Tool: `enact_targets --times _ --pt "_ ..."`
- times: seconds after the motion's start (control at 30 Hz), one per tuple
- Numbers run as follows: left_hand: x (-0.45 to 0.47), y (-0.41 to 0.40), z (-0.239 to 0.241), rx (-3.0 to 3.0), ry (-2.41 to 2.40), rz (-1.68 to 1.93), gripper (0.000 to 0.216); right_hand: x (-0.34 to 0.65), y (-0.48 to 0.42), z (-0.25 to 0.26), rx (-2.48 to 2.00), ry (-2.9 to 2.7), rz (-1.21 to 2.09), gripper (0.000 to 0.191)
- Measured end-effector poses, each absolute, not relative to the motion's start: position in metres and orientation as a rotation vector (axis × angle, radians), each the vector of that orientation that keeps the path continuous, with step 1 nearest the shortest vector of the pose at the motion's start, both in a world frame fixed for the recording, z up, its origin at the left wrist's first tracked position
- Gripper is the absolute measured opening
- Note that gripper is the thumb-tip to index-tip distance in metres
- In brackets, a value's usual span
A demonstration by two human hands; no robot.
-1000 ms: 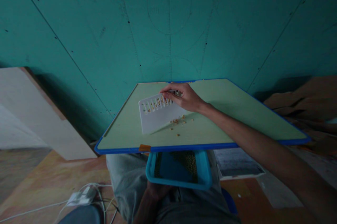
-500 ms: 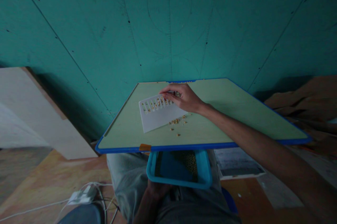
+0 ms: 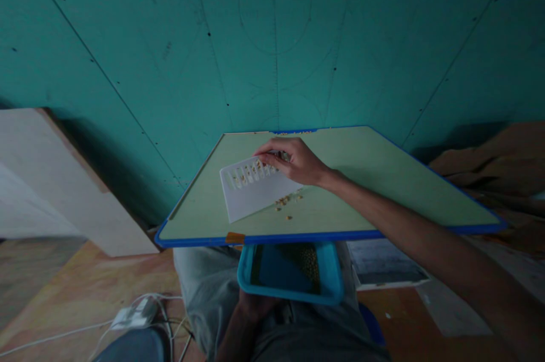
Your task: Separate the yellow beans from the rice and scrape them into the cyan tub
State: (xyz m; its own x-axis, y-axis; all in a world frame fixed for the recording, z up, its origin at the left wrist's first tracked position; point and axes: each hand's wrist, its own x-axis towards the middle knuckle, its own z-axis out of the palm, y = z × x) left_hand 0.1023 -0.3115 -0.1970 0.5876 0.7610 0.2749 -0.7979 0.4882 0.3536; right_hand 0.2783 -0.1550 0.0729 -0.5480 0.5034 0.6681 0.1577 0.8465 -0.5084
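Note:
My right hand (image 3: 293, 159) grips the upper edge of a white plastic plate (image 3: 251, 200), thumb and fingers closed on it. A row of slots along that edge holds small golden pieces. The plate is tilted over the pale green table, its lower left corner towards me. Beside its lower right edge lies a loose cluster of small golden pieces (image 3: 283, 201). Below the table edge, a blue plastic tub (image 3: 289, 294) sits over my lap with many small golden pieces inside. My left hand (image 3: 258, 304) is at the tub's near underside, its fingers hidden.
The pale green table (image 3: 361, 203) has a blue rim, with a patch of orange tape (image 3: 235, 238) at the front. A green wall (image 3: 272, 38) rises behind it. White panels (image 3: 63, 180) lean at the left. A power strip (image 3: 134, 314) and cables lie on the floor.
My right hand has shifted the white plate slightly left and towards me, its near corner now lower. Some golden pieces in the slots look displaced. My left hand and the tub have stayed put.

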Motion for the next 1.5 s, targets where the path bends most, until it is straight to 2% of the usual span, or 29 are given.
enact_targets --times 0.33,0.6,1.0,1.5 --pt "0.102 -0.315 -0.192 0.516 -0.088 0.962 0.063 0.275 -0.156 0.071 -0.462 -2.099 0.422 0.02" --pt "0.098 -0.309 -0.207 0.53 -0.122 0.939 0.063 0.274 -0.151 0.067 -0.494 -2.075 0.413 0.021" --pt "0.102 -0.313 -0.196 0.456 0.061 0.998 0.056 0.272 -0.157 0.066 -0.475 -2.097 0.454 0.02" --pt "0.101 -0.309 -0.198 0.552 -0.209 0.95 0.059 0.268 -0.162 0.065 -0.432 -2.108 0.458 0.02"
